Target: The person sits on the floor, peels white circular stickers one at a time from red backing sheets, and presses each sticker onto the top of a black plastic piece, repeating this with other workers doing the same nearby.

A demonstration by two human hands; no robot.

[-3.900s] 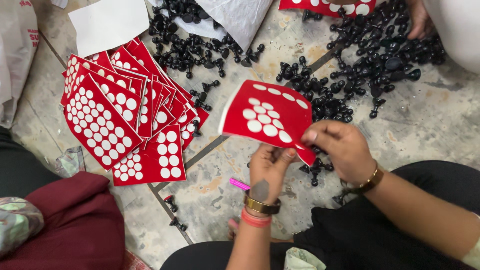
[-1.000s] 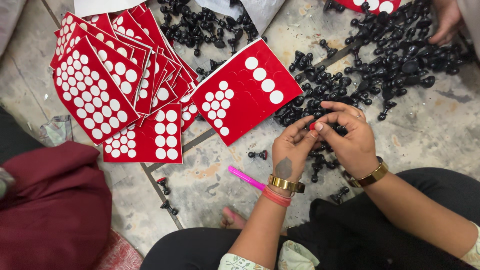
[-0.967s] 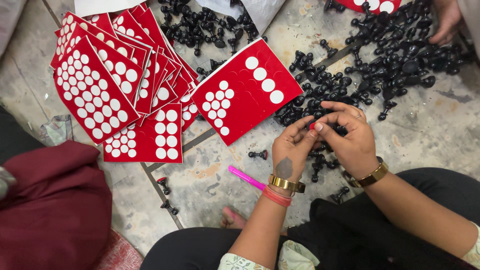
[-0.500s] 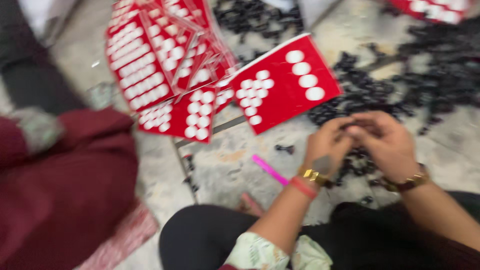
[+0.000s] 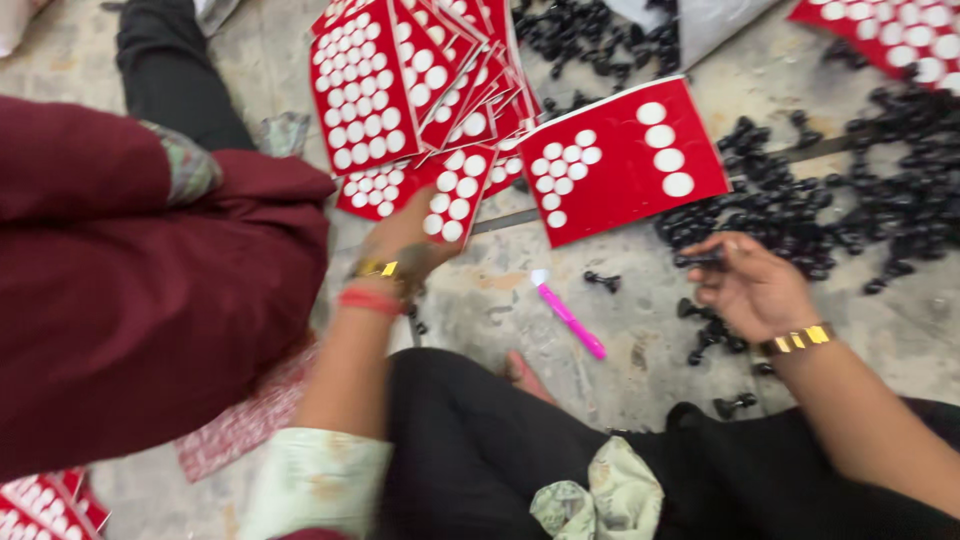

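Note:
My left hand (image 5: 403, 243) reaches out to the left and touches the lower edge of a small red sheet with white round dots (image 5: 455, 195), part of a fanned pile of such sheets (image 5: 385, 85). Its fingertips are blurred, so its grip is unclear. My right hand (image 5: 752, 288) hovers palm-up over the floor and pinches a small black part (image 5: 700, 259) at its fingertips. A larger red dotted sheet (image 5: 625, 155) lies flat between my hands. A pink pen (image 5: 568, 315) lies on the floor just below that sheet.
A heap of small black parts (image 5: 850, 200) spreads across the floor on the right, with a few loose ones near my right hand. Another person in maroon clothing (image 5: 130, 290) sits close on the left. Another red sheet (image 5: 890, 35) lies top right. My bare foot (image 5: 525, 375) shows near the pen.
My hands have parted: the left moved away to the sheet pile on the left, while the right stays by the black parts. The camera has turned left.

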